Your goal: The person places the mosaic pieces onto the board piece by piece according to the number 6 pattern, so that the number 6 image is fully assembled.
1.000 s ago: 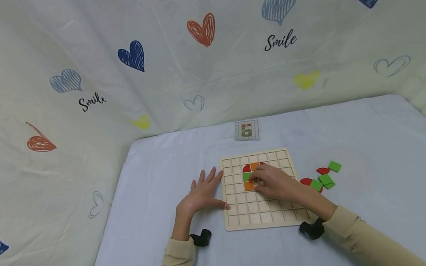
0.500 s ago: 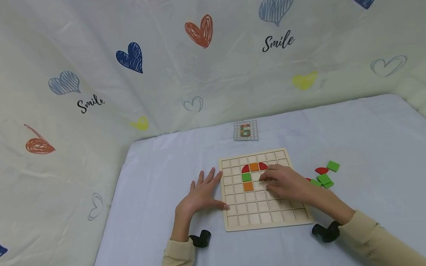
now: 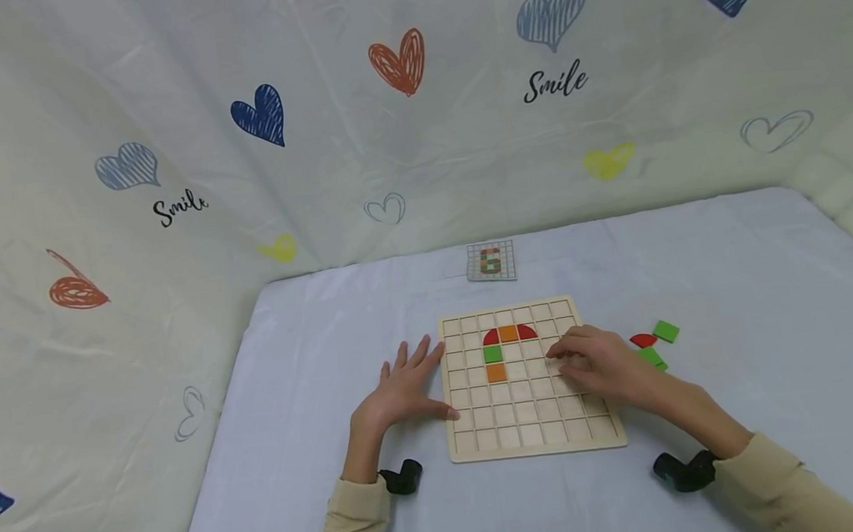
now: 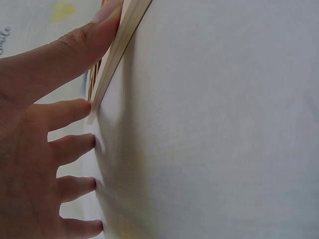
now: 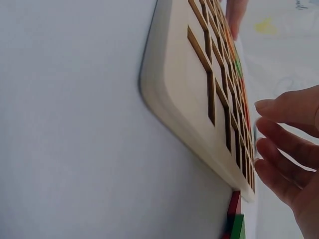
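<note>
A wooden grid board (image 3: 485,441) lies on the white cloth, holding a red quarter piece (image 3: 526,332), an orange square (image 3: 508,334), another red piece (image 3: 491,337), a green square (image 3: 493,354) and an orange square (image 3: 496,372). My left hand (image 3: 401,393) spreads its fingers at the board's left edge, thumb and a fingertip touching the frame; the left wrist view shows the thumb (image 4: 65,62) on the rim. Over the board's right side hovers my right hand (image 3: 607,364), fingers loosely bent, with nothing visible between thumb and fingers (image 5: 284,144).
Right of the board lie loose green squares (image 3: 667,331) and a red piece (image 3: 643,340), others partly hidden by my right hand. A small printed pattern card (image 3: 490,262) rests behind the board. A curtain with hearts (image 3: 264,204) hangs behind the table.
My right hand has moved right, away from the coloured pieces on the board, uncovering the red piece at the top right of them. The left hand stays at the board's edge.
</note>
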Tool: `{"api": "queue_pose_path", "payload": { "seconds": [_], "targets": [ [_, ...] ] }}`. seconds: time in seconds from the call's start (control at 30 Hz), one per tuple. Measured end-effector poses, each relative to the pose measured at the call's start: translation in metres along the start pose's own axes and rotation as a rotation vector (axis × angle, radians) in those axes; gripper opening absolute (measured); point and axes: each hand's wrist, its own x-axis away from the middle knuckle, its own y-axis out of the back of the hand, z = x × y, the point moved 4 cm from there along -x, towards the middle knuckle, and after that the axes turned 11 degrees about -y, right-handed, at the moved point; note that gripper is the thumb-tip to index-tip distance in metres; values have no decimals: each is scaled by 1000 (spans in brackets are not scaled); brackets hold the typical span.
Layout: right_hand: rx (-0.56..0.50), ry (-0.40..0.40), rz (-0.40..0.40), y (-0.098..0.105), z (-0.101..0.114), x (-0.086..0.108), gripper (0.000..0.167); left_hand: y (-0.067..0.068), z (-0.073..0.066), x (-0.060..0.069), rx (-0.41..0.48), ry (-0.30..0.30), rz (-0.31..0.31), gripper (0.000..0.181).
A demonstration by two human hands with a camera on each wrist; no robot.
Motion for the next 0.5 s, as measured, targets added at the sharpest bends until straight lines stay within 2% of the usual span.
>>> {"api": "queue_pose_path", "payload": {
  "seconds": [0.27, 0.5],
  "targets": [
    [-38, -10, -31, 13, -9, 13, 25, 0, 1, 0, 0, -12, -1, 110],
    [-5, 92, -144, 19, -20, 22, 33, -1, 3, -1, -5, -12, 1, 110]
  ]
}}
